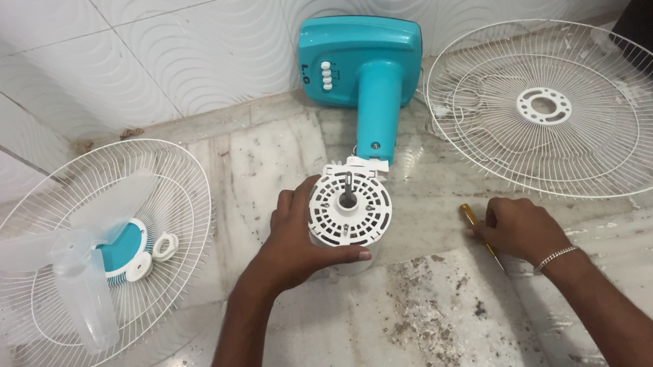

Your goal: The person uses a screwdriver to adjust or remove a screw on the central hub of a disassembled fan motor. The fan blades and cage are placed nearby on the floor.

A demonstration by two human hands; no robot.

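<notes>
Around one white fan motor housing (349,210): two white wire fan guards, one to its left (41,334) and one to its right (596,162); one clear fan blade (81,282); one teal fan base (365,63); one yellow-handled screwdriver (469,214); two hands, left (301,242) and right (520,229).

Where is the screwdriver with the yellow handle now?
In the head view, the screwdriver lies on the floor at the right, under the right hand, below the empty grille.

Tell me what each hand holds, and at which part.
The left hand grips the white fan motor by its side. The right hand closes on a screwdriver along its yellow handle.
</notes>
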